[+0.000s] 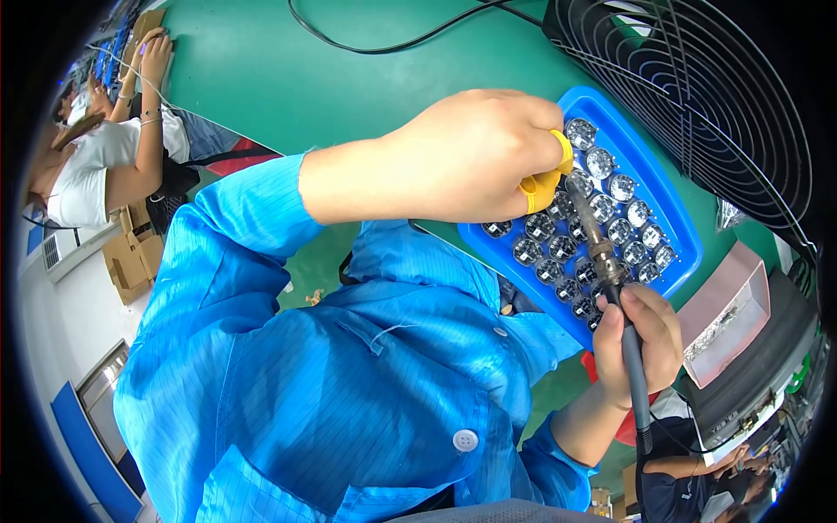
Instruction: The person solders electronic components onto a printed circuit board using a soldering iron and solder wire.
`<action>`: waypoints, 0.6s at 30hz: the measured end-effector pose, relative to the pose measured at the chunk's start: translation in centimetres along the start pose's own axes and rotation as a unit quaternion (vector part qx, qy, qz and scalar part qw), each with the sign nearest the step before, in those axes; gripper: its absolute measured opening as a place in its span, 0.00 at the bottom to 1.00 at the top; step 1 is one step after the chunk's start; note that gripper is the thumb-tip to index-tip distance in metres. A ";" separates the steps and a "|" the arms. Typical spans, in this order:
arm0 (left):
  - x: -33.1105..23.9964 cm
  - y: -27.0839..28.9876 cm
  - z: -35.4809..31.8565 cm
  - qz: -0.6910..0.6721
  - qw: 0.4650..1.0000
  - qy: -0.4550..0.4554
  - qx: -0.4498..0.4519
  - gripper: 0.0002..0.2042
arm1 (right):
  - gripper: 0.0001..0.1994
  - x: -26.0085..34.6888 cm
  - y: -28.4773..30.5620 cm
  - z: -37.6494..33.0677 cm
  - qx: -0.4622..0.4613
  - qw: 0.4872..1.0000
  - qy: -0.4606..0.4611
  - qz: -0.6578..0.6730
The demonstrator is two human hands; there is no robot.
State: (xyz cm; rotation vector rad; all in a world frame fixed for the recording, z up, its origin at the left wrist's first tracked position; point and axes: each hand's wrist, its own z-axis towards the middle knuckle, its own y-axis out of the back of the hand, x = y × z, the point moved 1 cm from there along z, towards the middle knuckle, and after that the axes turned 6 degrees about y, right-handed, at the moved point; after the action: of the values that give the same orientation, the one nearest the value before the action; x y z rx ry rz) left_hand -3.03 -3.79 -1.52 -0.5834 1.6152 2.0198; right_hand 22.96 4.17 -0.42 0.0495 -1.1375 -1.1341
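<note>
A blue plastic tray (686, 228) holds rows of small round circuit boards (601, 163) with pins at their edges. My right hand (641, 344) grips the grey handle of a soldering iron (603, 260), whose metal tip reaches up over the boards toward my left fingertips. Over the tray's left side, my left hand (475, 157) is closed in a pinch, with yellow finger cots (542, 187) on two fingers. Whatever lies between those fingertips is hidden. The tip is close to one board, but I cannot tell whether they touch.
A black fan guard (689, 96) stands at the far right of the green tabletop (261, 74). Beside the tray sits a pink open box (725, 315) with silvery bits inside. A black cable (366, 48) crosses the far edge. Other people (113, 166) sit at left and lower right.
</note>
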 end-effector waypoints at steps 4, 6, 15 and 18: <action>0.4 0.4 0.1 -0.012 1.000 0.009 0.000 0.10 | 0.10 -0.3 0.2 0.5 0.006 1.000 0.014 -0.007; 0.1 0.9 -0.1 -0.038 0.999 0.022 -0.015 0.10 | 0.11 -0.5 0.7 0.6 -0.016 0.998 0.053 0.000; -0.7 1.1 -2.3 -0.147 0.983 0.101 -0.045 0.10 | 0.14 -0.7 3.0 -4.4 -0.125 0.985 -0.072 0.090; -1.8 1.6 -2.1 -0.149 0.980 0.114 -0.069 0.08 | 0.13 -0.2 2.8 -4.2 -0.129 0.979 -0.084 0.136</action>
State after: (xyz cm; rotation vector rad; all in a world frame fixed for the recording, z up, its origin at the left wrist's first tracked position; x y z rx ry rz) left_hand -2.48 -6.36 0.33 -1.0752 1.4139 1.9026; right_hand 27.99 3.58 -1.00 -0.3989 -1.0982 -1.0448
